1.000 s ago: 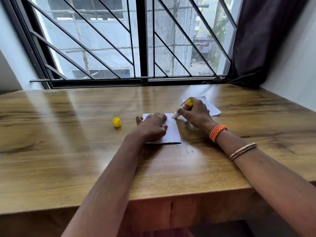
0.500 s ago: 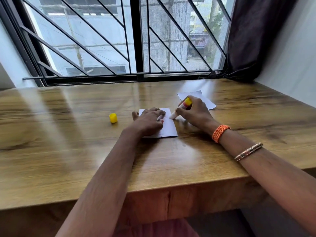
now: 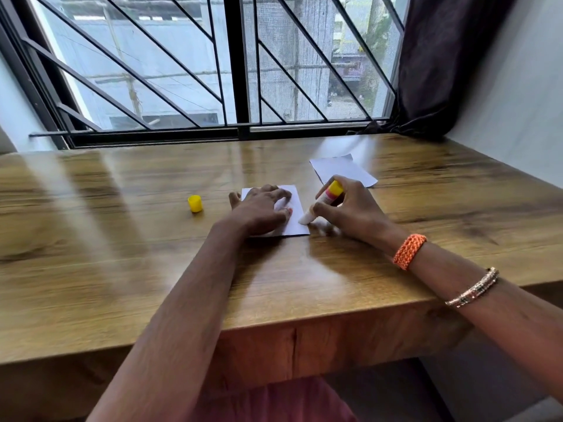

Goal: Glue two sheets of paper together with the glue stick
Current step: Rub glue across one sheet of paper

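Observation:
A small white paper sheet (image 3: 295, 222) lies flat on the wooden table (image 3: 122, 254). My left hand (image 3: 259, 210) presses down on it with fingers spread. My right hand (image 3: 350, 213) grips an uncapped glue stick (image 3: 323, 202) with a yellow end, tilted, its white tip touching the sheet's right edge near the lower corner. A second white sheet (image 3: 342, 170) lies further back to the right, apart from the first. The yellow glue cap (image 3: 195, 203) stands on the table left of my left hand.
A barred window (image 3: 237, 71) runs along the table's far edge. A dark curtain (image 3: 441, 62) hangs at the back right beside a white wall (image 3: 518, 102). The table's front edge (image 3: 304, 318) is close to my body.
The glue stick's tip has slid down the sheet's right edge toward me, from the upper corner to near the lower corner. My left hand stays pressed on the sheet. The camera has shifted.

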A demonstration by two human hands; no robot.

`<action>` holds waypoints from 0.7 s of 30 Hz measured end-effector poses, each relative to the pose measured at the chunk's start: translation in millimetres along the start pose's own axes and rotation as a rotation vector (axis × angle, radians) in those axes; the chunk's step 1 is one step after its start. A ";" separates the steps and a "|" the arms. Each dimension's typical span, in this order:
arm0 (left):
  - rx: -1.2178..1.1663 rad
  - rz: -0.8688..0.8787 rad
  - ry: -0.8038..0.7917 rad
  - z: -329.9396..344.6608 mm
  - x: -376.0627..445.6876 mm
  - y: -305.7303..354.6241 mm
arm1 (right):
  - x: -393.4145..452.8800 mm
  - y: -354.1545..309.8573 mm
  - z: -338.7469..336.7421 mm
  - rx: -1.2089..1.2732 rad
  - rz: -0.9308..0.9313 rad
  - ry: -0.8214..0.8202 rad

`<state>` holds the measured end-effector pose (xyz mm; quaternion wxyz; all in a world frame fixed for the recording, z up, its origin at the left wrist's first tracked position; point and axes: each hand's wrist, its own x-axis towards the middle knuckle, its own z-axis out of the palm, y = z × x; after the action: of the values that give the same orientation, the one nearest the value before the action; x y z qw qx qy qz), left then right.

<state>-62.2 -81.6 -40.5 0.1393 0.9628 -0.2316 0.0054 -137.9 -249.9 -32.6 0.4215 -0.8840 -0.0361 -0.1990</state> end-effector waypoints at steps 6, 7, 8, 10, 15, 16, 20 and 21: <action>-0.008 0.008 0.003 1.4 -1.9 4.6 | -10.2 1.6 -4.5 0.117 0.034 -0.026; -0.014 0.005 0.003 1.7 -2.6 4.2 | -10.2 0.8 -4.5 0.136 0.040 -0.039; -0.020 0.001 0.003 1.8 -3.4 3.5 | -9.7 0.4 -4.2 0.156 0.046 -0.052; -0.033 -0.006 0.003 2.2 -4.2 2.4 | -9.8 -2.1 -5.2 0.183 0.055 -0.088; -0.073 0.006 0.003 0.0 -4.3 3.4 | 3.5 -2.1 -14.8 0.403 0.153 -0.058; -0.089 0.008 -0.002 -0.5 -5.1 2.7 | 8.5 -2.6 -16.8 0.458 0.182 -0.035; -0.133 0.025 -0.020 -3.2 -10.0 -3.5 | 35.2 -7.1 -21.5 0.593 0.281 0.061; -0.155 0.036 -0.027 -3.7 -10.8 -5.0 | 43.1 -6.9 -21.8 0.666 0.322 0.111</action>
<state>-69.4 -71.5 -39.1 0.2103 0.9448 -0.2503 -0.0228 -106.9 -266.5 1.2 0.7130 -0.6808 0.0637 -0.1553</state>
